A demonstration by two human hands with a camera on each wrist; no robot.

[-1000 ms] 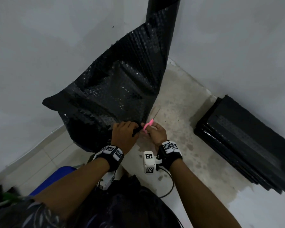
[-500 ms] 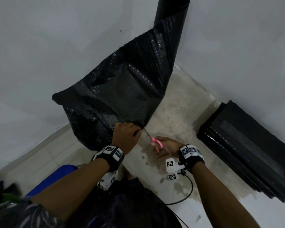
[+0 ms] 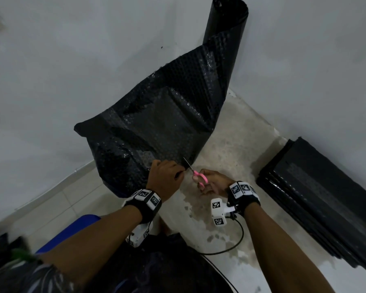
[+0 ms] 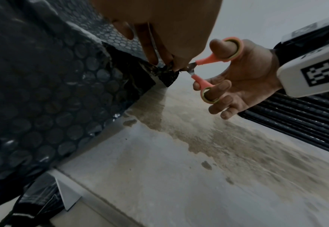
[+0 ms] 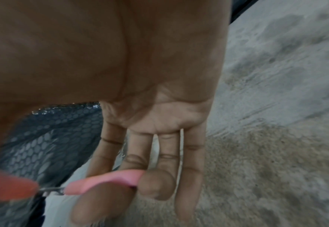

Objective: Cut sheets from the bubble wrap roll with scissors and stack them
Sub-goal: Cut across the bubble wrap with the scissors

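The pink-handled scissors (image 3: 195,174) are back at the bottom edge of the black bubble wrap (image 3: 156,123), where half a second ago the right hand (image 3: 215,182) held them drawn away to the right, blades clear of the plastic. A second ago they sat close in at this same spot, so this reads as the return stroke of a cut just being started. In the left wrist view the handles are spread, thumb in one loop and a finger in the other, and the blades reach in beside the gripped corner (whether they already bite the film is hidden behind the fingers). The left hand (image 3: 166,176) has not shifted; it pinches the near corner of the sheet tightly, holding it taut. The roll (image 3: 226,24) stands upright in the far corner, its free length hanging down to the left. Finished sheets lie in a stack (image 3: 317,197) on the floor (image 3: 230,134) at the right.
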